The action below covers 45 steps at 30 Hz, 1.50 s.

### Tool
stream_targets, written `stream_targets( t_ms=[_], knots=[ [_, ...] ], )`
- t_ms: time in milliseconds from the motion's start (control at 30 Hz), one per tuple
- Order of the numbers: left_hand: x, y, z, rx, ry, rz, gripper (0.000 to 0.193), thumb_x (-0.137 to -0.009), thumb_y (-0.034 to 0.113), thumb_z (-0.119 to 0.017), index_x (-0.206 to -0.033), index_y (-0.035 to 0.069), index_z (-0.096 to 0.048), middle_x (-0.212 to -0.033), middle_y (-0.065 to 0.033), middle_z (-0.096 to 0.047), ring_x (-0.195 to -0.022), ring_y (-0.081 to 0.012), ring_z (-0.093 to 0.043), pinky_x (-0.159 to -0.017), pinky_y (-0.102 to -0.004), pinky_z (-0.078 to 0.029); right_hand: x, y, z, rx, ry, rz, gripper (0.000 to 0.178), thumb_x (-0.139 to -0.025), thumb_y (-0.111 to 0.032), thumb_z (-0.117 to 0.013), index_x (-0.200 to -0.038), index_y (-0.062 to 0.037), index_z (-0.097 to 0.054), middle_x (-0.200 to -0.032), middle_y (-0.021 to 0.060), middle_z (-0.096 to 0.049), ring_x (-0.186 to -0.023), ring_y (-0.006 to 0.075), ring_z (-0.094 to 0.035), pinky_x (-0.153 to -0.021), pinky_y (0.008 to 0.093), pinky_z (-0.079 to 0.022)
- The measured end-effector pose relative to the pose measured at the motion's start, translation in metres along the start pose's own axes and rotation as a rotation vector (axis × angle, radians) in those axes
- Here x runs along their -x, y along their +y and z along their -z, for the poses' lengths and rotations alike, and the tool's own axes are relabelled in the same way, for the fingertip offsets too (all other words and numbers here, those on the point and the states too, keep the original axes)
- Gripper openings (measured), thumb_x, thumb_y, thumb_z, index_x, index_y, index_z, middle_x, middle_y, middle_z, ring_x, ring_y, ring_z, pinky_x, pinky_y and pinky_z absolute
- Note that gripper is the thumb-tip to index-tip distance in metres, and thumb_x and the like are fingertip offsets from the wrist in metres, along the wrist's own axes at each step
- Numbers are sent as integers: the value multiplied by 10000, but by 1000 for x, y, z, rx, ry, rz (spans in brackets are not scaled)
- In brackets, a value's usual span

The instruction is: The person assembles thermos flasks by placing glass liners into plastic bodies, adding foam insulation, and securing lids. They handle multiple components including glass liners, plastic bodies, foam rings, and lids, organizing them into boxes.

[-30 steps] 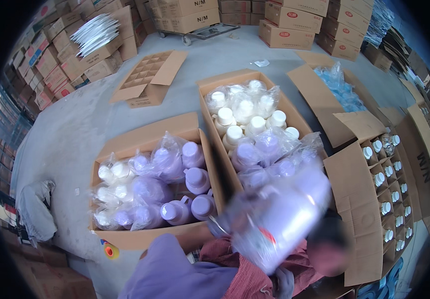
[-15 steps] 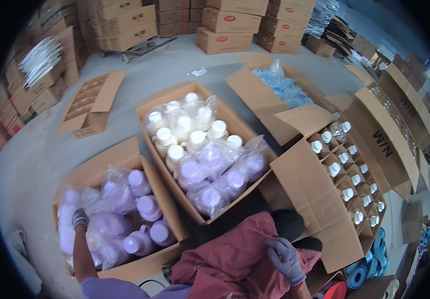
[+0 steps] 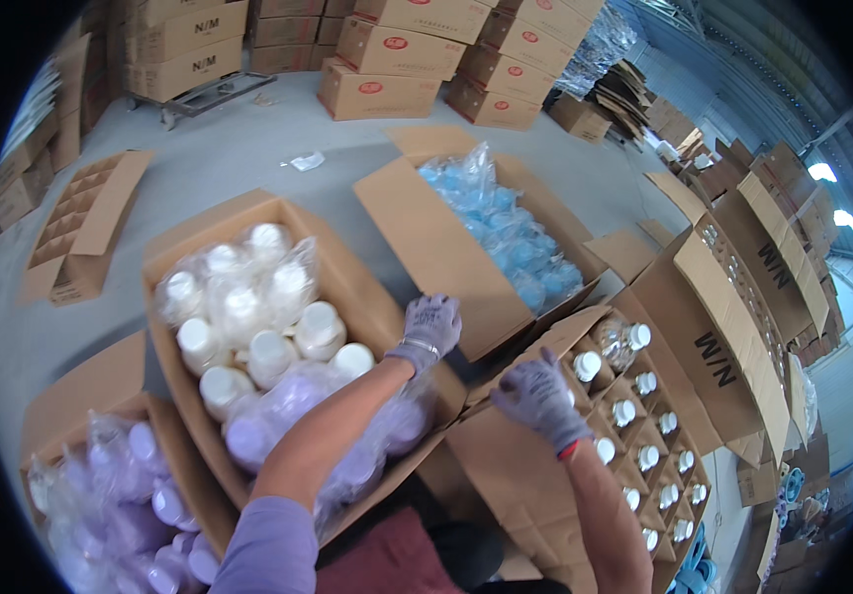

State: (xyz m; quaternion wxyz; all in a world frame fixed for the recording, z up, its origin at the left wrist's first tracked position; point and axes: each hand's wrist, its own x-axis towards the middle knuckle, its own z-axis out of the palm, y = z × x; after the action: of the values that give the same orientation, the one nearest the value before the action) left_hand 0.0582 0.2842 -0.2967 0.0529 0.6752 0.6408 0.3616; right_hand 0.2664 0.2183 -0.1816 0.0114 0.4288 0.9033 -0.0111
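My left hand (image 3: 431,327), in a grey glove, is above the right side of a carton (image 3: 362,287) of white bottles (image 3: 270,358) and bagged purple bottles (image 3: 313,386). It overlaps the flap of the carton behind. Its fingers are bent; whatever they hold is hidden. My right hand (image 3: 542,401), also gloved, is at the near left edge of a divided carton (image 3: 521,475) holding clear, white-capped bottles (image 3: 622,413). Its thumb stands apart from the loosely curved fingers, and I see nothing in it. A larger clear bottle (image 3: 624,340) lies tilted beside it.
At the lower left stands a carton (image 3: 189,475) of purple bottles (image 3: 144,447). An open carton (image 3: 446,247) behind holds bagged blue items (image 3: 506,238). A divided carton (image 3: 90,218) lies at the far left. Stacked cartons (image 3: 377,94) line the back; another open carton (image 3: 709,322) stands right.
My left hand has left the purple bottles and swung right across the middle carton. My right hand has risen from my lap to the divided carton. The view has turned right.
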Motion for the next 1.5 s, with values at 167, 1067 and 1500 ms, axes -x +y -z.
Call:
stream_targets(
  t_ms=[167, 1067, 1500],
  knots=[
    [-103, 38, -82, -142, -534, -125, 335, -911, 304, -541, -1166, 111, -640, -1233, -112, -611, -1199, -300, -553, -1002, -508, -394, 0, 4, -2, 43, 2, 41, 292, -861, -359, -586, -755, -95, -647, -804, 92, -646, -906, 280, -610, -1006, 433, -380],
    [118, 4, -68, -325, -531, -245, 226, -828, 365, -626, -857, 151, -694, -886, -60, -697, -927, -231, -636, -877, -421, -421, -6, 7, -10, 104, -31, -30, 324, -886, -351, -528, -837, -99, -724, -957, 74, -677, -1026, 255, -599, -990, 401, -398],
    [173, -9, -8, -263, -700, -261, 288, -893, 370, -587, -1004, 110, -640, -1004, -92, -649, -983, -279, -619, -877, -447, -461, -15, 4, -16, 168, -158, -131, 390, -906, -401, -504, -885, -100, -751, -988, 95, -695, -1046, 272, -596, -993, 413, -387]
  ],
)
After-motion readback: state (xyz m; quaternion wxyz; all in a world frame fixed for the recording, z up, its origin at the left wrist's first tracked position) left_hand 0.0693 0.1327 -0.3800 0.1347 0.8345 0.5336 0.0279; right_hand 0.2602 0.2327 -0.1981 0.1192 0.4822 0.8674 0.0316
